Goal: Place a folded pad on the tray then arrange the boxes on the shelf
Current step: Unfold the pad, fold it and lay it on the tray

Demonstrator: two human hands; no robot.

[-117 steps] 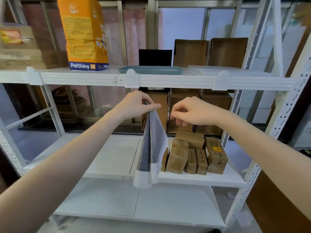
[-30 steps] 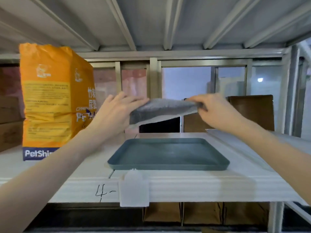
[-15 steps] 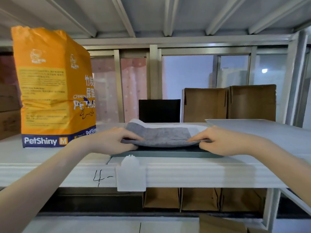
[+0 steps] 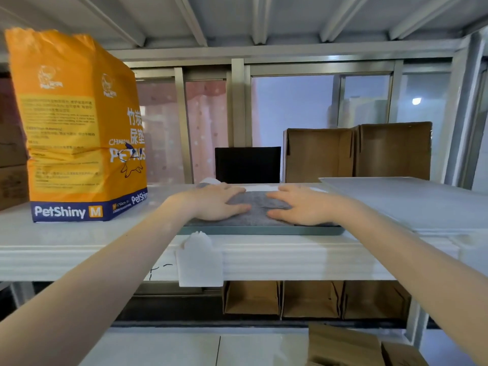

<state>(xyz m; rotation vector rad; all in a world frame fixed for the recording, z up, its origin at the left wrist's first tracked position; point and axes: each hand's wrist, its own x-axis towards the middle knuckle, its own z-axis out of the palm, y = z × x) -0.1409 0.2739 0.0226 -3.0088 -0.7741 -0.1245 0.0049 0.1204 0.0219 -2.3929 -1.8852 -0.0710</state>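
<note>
Grey felt pad (image 4: 254, 207) flat in tray (image 4: 264, 230)

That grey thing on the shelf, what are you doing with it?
A person is pressing a folded grey pad flat into a teal tray on the white shelf. The left hand and the right hand both rest on top of it, fingers spread straight. An orange PetShiny bag stands to the left. Brown cardboard boxes sit behind.
</note>
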